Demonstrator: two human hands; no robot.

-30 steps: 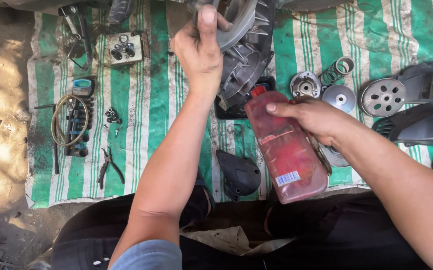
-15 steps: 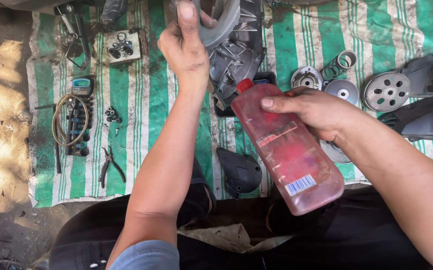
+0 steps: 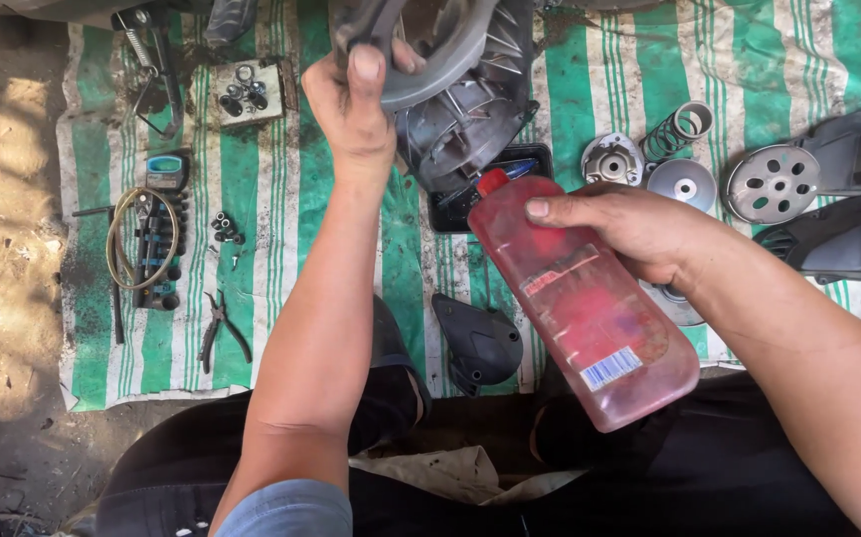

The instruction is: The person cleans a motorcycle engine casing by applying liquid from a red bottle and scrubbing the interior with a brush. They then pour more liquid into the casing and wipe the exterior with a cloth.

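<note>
My left hand (image 3: 356,104) grips the rim of a grey finned metal engine part (image 3: 460,89), held tilted over a small black tray (image 3: 510,159) at the top middle. My right hand (image 3: 639,229) holds a clear plastic bottle of red liquid (image 3: 585,298) with a red cap, tipped so its neck points toward the finned part and the tray. The bottle's base hangs over my lap. Both forearms reach forward from my dark trousers.
A green and white striped mat (image 3: 252,199) lies on dirt. On it: pliers (image 3: 220,323), a socket set with a cable loop (image 3: 147,244), a black plastic cover (image 3: 480,343), round metal discs (image 3: 774,182), a spring (image 3: 679,129), and dark body panels (image 3: 848,239) at right.
My right hand has tipped the bottle further and brought its neck up to the finned part. My left hand has kept its hold, shifting slightly.
</note>
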